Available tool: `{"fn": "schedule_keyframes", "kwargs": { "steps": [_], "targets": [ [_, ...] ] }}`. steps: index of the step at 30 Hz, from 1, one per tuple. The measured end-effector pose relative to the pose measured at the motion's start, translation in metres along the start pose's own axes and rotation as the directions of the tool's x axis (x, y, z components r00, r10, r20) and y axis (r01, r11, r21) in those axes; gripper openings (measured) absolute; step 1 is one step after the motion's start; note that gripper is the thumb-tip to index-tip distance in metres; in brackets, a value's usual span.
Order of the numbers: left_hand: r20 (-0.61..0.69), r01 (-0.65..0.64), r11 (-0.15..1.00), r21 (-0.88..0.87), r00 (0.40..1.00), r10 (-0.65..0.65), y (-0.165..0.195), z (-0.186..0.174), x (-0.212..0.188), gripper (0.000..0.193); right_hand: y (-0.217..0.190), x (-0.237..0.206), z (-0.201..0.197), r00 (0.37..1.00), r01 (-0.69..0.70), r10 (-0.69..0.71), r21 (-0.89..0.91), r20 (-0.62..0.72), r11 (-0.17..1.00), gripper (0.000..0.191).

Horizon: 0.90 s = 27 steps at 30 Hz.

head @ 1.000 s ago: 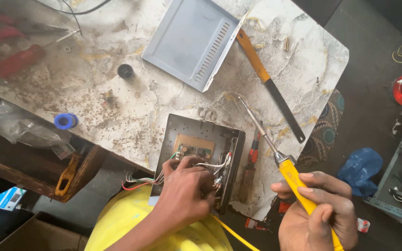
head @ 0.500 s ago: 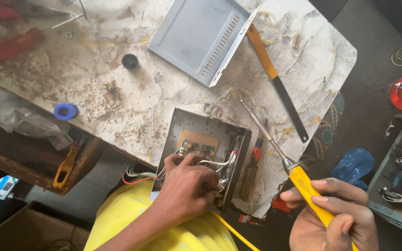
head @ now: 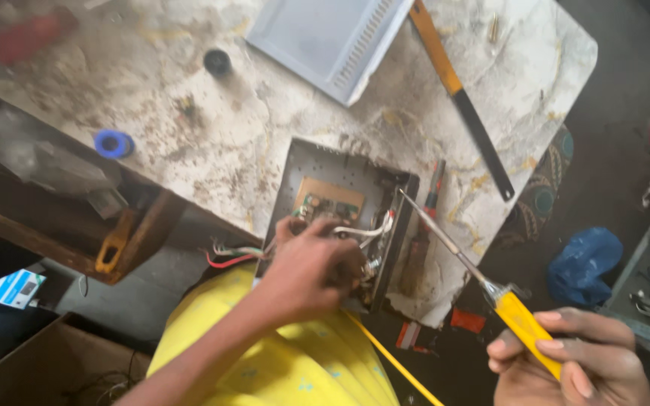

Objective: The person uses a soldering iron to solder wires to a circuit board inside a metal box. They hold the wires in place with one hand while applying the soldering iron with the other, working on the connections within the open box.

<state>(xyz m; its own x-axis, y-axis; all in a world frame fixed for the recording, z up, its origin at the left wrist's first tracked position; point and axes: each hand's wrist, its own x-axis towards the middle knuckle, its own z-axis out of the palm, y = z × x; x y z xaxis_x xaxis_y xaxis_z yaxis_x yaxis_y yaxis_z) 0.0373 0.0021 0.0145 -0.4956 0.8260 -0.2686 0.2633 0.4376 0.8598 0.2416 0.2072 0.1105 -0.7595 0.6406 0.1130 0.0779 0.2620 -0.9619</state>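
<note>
The left hand [head: 311, 265] rests inside the open metal enclosure [head: 340, 218], fingers curled narrow over the white wires [head: 366, 229] at the lower part of the box; whether it pinches a wire cannot be told. The enclosure lies at the near edge of the stained worktable [head: 265, 135], at 6 o'clock from the grey vented cover [head: 325, 37]. A brown circuit board [head: 329, 201] sits in the enclosure at 12 o'clock from the left hand. Red and green wires [head: 227, 256] trail out at 9 o'clock.

The right hand [head: 573, 365] is closed around the yellow handle of a screwdriver [head: 483, 282]. The shaft points toward 10 o'clock, with its tip at the enclosure's right wall.

At 1 o'clock from the enclosure lies an orange-handled tool [head: 460, 94]. A blue tape roll [head: 113, 143] and a black cap [head: 217, 62] lie well apart at 10 o'clock.
</note>
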Motion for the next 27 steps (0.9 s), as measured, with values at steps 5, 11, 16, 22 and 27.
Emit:
{"fn": "schedule_keyframes", "kwargs": {
  "steps": [5,11,16,22,27],
  "targets": [
    [-0.006,-0.038,0.999,-0.001,0.999,0.038,0.001,0.004,0.0,0.017,0.005,-0.022,-0.013,0.996,-0.057,0.036,0.267,0.083,0.962,0.024],
    [0.032,0.042,0.997,0.062,0.999,-0.044,0.007,0.008,0.002,0.01,0.007,-0.036,-0.018,0.993,-0.101,0.073,0.349,0.093,0.932,0.019],
    [-0.019,0.005,0.999,0.043,1.0,-0.005,0.005,0.009,0.0,0.01,0.01,-0.044,-0.027,0.992,-0.108,0.078,0.35,0.099,0.931,0.017],
    [-0.023,-0.016,0.999,0.03,1.0,0.017,0.004,0.008,-0.002,0.014,0.012,-0.047,-0.04,0.983,-0.177,0.154,0.297,0.097,0.938,0.019],
    [-0.008,0.017,1.0,0.015,1.0,-0.017,0.006,0.007,-0.003,0.011,0.013,-0.046,-0.039,0.976,-0.212,0.185,0.282,0.118,0.936,0.02]
  ]
}}
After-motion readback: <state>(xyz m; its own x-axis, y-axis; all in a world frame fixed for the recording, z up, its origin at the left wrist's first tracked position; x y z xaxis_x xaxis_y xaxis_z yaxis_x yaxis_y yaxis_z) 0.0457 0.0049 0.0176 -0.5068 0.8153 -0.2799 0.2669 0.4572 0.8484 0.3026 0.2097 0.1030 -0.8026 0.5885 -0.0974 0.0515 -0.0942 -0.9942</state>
